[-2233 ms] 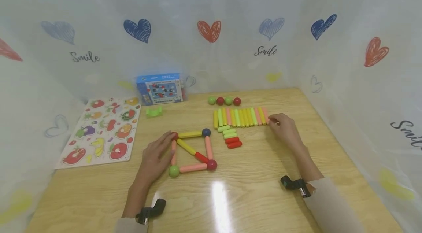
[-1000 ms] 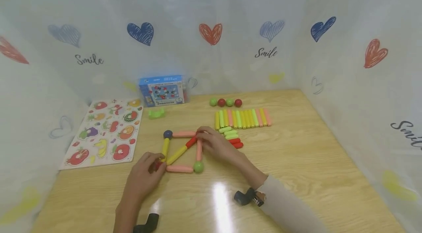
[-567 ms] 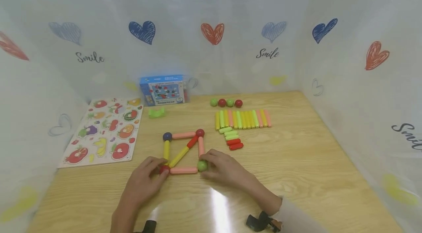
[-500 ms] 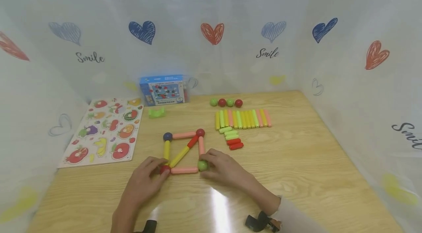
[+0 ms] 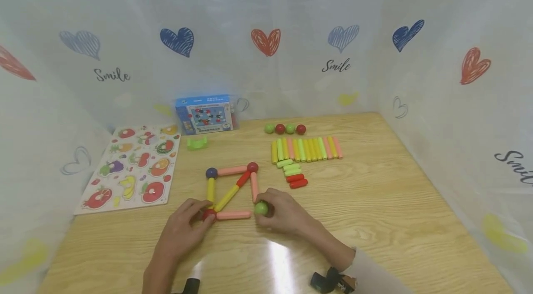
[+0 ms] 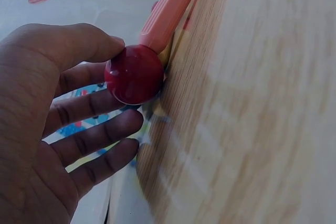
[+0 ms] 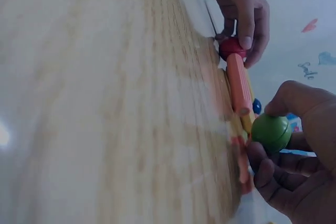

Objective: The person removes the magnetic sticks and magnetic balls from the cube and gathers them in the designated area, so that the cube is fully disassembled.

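Note:
My left hand (image 5: 183, 224) pinches a red ball (image 6: 135, 74) at the near-left corner of a rod-and-ball figure. Thumb and fingers of my right hand (image 5: 287, 211) grip a green ball (image 7: 271, 131) at the near-right corner. A small gap separates the green ball from the bare end of the near pink rod (image 5: 234, 215). Another pink rod (image 5: 254, 186) runs from above the green ball to the far red ball (image 5: 252, 168). A blue ball (image 5: 211, 173) marks the far-left corner. The diagonal joins a yellow rod (image 5: 226, 198) and a short red rod (image 5: 243, 178).
Behind and right lie a row of yellow, green and pink rods (image 5: 308, 150), short green rods (image 5: 292, 167), short red rods (image 5: 298, 183) and several loose balls (image 5: 280, 129). A blue box (image 5: 206, 114), a green clip-like piece (image 5: 197, 143) and a fruit picture board (image 5: 129, 169) stand left.
My right hand came from the rod row to the figure, which has been turned, then onto the green ball. That ball has shifted right, off the near pink rod's end.

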`<state>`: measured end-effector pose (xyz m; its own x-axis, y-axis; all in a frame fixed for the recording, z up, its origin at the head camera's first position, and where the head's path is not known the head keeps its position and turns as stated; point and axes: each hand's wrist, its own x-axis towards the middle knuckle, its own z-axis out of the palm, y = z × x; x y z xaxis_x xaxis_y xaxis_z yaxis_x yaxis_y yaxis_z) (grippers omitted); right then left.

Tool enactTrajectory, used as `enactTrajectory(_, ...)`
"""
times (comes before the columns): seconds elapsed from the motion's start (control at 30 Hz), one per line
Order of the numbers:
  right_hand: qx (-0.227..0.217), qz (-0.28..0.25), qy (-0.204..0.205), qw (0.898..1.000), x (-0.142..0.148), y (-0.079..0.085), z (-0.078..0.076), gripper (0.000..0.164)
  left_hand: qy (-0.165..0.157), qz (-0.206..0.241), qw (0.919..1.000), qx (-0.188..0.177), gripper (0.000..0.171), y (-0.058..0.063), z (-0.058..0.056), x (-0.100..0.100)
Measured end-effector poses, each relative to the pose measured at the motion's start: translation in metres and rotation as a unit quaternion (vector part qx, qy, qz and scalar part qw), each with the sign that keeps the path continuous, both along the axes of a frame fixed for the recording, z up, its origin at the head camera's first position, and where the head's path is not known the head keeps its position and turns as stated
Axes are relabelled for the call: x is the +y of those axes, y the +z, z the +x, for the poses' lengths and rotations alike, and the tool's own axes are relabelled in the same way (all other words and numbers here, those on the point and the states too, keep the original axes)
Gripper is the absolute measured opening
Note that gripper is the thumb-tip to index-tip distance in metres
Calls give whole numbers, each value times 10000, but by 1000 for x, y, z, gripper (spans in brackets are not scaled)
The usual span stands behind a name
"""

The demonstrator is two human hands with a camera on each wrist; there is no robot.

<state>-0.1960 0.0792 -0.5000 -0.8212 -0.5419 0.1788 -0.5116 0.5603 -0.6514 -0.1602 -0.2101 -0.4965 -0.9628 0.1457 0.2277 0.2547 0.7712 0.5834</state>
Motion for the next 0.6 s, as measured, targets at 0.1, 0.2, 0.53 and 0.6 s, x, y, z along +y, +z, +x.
enactTrajectory(0.1,77,-211,-120,9997,13,13,-5,28,13,25,10000,39,27,0,-1,0)
enactTrajectory(0.2,367,-412,-345,9979,33,30,-21,33,-6,47,10000,57,28,-2,-2,0)
enactTrajectory(0.53,524,-148,-1441,9881,109,55,-113,37,112,-206,9997,0,26,-3,-1,0)
enactTrajectory(0.6,413,42,-1580,9866,120,53,-127,39,101,-183,9998,-40,26,-3,0,1)
